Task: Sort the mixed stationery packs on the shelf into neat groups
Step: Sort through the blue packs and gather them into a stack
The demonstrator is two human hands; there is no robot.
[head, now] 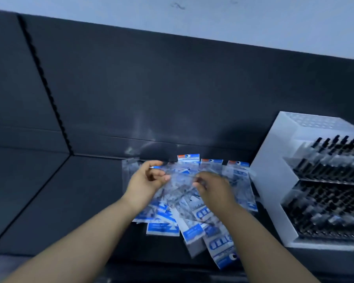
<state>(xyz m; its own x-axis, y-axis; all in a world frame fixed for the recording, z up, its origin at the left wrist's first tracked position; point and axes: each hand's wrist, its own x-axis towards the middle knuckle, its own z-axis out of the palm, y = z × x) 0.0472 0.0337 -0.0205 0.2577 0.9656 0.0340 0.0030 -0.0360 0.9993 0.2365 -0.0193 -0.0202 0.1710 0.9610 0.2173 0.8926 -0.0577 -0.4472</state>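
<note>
Blur: motion-smeared all over; print on the packs unreadable, contents of the sleeves not identifiable.
Cut off: white plastic display rack (274, 180) with rows of black-capped pens, clipped by the right edge; both forearms clipped by the bottom edge.
Hidden: middle of the heap covered by the hands and wrists; exact finger contact hard to make out through the glare of the plastic.
Packs: heap of clear plastic stationery packs with blue-and-white card inserts (166, 227), overlapped and fanned at differing angles on the dark grey shelf (70, 201), just left of the rack; back row with orange-and-blue header tabs near the shelf's rear wall.
Held pack: transparent plastic pack (180, 178), lifted over the heap, stretched between the two hands.
Left hand (145, 178): palm turned inward, fingers curled, thumb and fingertips pinching the pack's left edge.
Right hand (213, 184): back of hand up, fingers bent, pinching the pack's right edge.
</note>
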